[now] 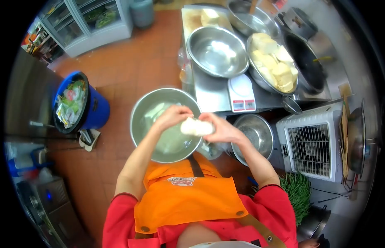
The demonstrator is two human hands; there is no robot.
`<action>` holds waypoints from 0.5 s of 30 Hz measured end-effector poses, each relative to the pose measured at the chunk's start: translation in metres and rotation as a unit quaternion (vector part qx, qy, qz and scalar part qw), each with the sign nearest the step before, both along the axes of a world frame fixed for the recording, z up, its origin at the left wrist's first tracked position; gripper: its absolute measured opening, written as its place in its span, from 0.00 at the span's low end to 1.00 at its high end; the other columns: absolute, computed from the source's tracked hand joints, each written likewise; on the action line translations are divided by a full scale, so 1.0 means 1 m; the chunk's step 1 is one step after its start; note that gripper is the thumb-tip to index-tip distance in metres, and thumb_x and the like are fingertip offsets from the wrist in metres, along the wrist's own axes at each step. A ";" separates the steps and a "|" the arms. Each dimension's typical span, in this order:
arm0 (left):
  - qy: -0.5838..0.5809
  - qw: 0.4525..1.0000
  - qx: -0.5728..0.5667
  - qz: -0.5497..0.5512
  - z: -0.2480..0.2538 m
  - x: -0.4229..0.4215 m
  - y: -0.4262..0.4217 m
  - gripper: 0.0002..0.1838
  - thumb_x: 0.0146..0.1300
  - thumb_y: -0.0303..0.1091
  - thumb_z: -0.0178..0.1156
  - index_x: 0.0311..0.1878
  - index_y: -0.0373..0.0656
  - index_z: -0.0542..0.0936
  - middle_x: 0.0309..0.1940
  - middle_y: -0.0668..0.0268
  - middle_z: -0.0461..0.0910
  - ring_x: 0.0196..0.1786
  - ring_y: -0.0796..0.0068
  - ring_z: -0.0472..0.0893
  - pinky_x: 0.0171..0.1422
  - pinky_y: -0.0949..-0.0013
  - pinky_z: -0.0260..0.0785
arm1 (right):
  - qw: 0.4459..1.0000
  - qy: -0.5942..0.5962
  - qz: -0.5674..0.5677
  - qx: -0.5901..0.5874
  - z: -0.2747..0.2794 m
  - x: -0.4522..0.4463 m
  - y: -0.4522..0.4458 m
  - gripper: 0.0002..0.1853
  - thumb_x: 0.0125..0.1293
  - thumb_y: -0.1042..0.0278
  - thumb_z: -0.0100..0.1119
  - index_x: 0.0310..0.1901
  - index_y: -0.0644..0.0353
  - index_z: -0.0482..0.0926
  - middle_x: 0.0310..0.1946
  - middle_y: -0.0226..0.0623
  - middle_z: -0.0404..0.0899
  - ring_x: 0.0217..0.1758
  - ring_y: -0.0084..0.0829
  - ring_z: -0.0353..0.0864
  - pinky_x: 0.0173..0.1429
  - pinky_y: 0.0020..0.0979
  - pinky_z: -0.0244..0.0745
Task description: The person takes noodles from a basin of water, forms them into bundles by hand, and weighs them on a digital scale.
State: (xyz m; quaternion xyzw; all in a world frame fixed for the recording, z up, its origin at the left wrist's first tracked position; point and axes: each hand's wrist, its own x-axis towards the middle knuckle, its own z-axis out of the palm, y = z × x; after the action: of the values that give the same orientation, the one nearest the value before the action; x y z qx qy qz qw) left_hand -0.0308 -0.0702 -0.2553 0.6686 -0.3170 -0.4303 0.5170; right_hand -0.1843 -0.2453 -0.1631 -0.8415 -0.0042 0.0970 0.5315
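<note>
A pale white, lumpy piece of food (196, 127) is held above the large metal bowl (136, 138), its outline smeared by motion. My right hand (220, 128) is closed around its right end. At its upper left is my left hand (172, 118), fingers pinched together against or just beside the piece; whatever is between them is hidden. Inside the bowl, pale slices (157, 111) lie in cloudy liquid. The bowl sits low in front of my orange apron (192, 202).
On the steel table stand a scale (242, 93), a shiny bowl (218, 70) and a basin of cream-coloured blocks (279, 70). Another metal bowl (256, 136) is at right, beside a white fan unit (312, 144) and green leaves (296, 194). A blue bin (97, 109) stands left.
</note>
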 end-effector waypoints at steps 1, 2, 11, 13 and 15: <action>0.043 0.999 -0.018 0.011 0.000 -0.004 -0.004 0.08 0.64 0.32 0.60 0.42 0.41 0.83 0.34 0.71 0.82 0.37 0.83 0.77 0.47 0.76 0.70 | 0.997 0.003 -0.043 0.067 -0.003 -0.001 -0.006 0.35 0.46 0.67 0.68 0.58 0.62 0.66 0.50 0.42 0.76 0.57 0.31 0.74 0.63 0.31 0.67; -0.063 0.995 0.078 -0.028 0.001 -0.014 -0.005 0.08 0.65 0.34 0.60 0.42 0.42 0.84 0.36 0.71 0.83 0.37 0.82 0.78 0.47 0.74 0.70 | 0.994 -0.017 -0.097 0.041 -0.002 0.000 -0.010 0.33 0.47 0.69 0.67 0.57 0.65 0.67 0.50 0.44 0.76 0.57 0.30 0.73 0.63 0.31 0.67; -0.132 0.985 0.054 -0.098 0.048 -0.024 -0.032 0.08 0.64 0.32 0.59 0.42 0.41 0.83 0.33 0.67 0.83 0.37 0.79 0.80 0.41 0.73 0.71 | 0.988 0.054 0.049 -0.134 -0.025 -0.019 -0.024 0.25 0.47 0.72 0.64 0.51 0.60 0.72 0.44 0.47 0.78 0.49 0.44 0.79 0.55 0.38 0.73; 0.058 0.997 0.023 -0.041 0.020 -0.022 -0.035 0.07 0.64 0.30 0.59 0.42 0.42 0.83 0.34 0.69 0.83 0.38 0.81 0.80 0.42 0.73 0.72 | 0.999 0.043 -0.004 0.017 -0.014 -0.020 -0.029 0.29 0.48 0.71 0.65 0.56 0.60 0.71 0.45 0.44 0.78 0.51 0.38 0.79 0.57 0.33 0.72; 0.249 0.966 -0.061 0.022 -0.003 -0.035 -0.039 0.08 0.62 0.27 0.59 0.43 0.44 0.83 0.37 0.73 0.83 0.39 0.84 0.79 0.44 0.76 0.72 | 0.981 0.010 -0.098 0.169 -0.009 -0.021 -0.035 0.28 0.50 0.71 0.64 0.57 0.62 0.72 0.46 0.41 0.77 0.51 0.33 0.77 0.57 0.31 0.70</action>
State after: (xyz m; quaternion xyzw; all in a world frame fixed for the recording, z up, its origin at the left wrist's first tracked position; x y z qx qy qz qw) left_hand -0.0656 -0.1090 -0.2584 0.5149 -0.1889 -0.5514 0.6286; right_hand -0.2057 -0.2800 -0.1721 -0.7351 0.0670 0.0505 0.6728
